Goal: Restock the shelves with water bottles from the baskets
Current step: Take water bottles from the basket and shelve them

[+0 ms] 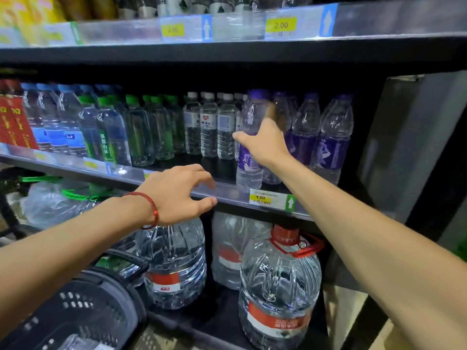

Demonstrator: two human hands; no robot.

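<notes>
Bottle with the purple label (247,157) stands upright at the front edge of the middle shelf (227,195), its long axis vertical. Your right hand (262,144) holds it at mid-height: the thumb lies across the near face and the other fingers pass round the far side at about 1 o'clock (they are blurred, so I cannot tell how tight the grip is). The purple row (333,145) lies at 3 o'clock from this bottle and a little deeper. The white-capped bottles (209,130) stand just beside it at 9 o'clock. So I judge the coming move is a short push back and to the right, keeping the bottle vertical. Your right arm is stretched long and the wrist is nearly straight. Your left hand (174,195) hovers at 7 o'clock from the bottle, over the price rail, with fingers spread and half curled, holding nothing. The basket (83,311) is low at 7 o'clock.
</notes>
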